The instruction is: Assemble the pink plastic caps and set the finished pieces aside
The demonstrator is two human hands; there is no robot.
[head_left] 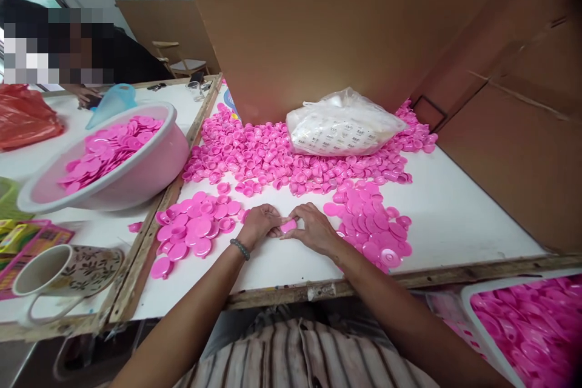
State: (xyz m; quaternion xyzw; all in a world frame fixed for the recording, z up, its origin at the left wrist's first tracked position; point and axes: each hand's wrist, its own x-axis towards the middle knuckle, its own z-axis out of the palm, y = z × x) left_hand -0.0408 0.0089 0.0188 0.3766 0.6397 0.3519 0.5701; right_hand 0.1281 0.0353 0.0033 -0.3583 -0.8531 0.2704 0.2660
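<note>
My left hand (260, 222) and my right hand (311, 227) meet at the middle of the white table (454, 218), fingers pressed together on one pink plastic cap (288, 226) held between them. A bead bracelet sits on my left wrist. Flat pink lids (193, 230) lie in a group just left of my hands. Another group of pink lids (373, 224) lies just right of them. Behind, a wide heap of small pink caps (273, 157) stretches across the table.
A clear plastic bag of white parts (341, 124) rests on the heap against a cardboard wall (318, 18). A pink basin of lids (113, 160) and a mug (59, 276) stand left. A white bin of pink parts (531, 327) sits low right. Another person sits far left.
</note>
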